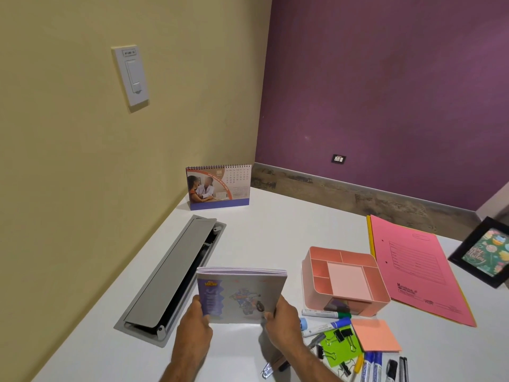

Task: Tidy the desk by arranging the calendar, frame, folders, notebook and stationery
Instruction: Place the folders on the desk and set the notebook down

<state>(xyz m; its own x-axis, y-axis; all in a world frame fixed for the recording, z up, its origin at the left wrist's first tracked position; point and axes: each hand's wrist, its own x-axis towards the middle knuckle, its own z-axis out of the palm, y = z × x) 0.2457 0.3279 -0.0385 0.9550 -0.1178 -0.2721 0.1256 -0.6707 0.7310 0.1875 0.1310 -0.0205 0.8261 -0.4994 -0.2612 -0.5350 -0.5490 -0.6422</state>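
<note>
both hands hold the notebook point(241, 295) off the table point(275, 230) by its near corners, the left hand point(196, 317) pinching the lower left and the right hand point(281, 312) the lower right, likely so it can be squared before being set down. the calendar point(219, 187) stands upright in the far corner where it reads easily, and the pink folder point(418, 268) lies flat at the right beside the tilted frame point(486, 252). the pink organiser point(347, 277) sits empty just right of the notebook, with markers point(325, 322), binder clips point(340, 340) and sticky notes point(376, 334) loose in front of it, probably waiting to go in.
</note>
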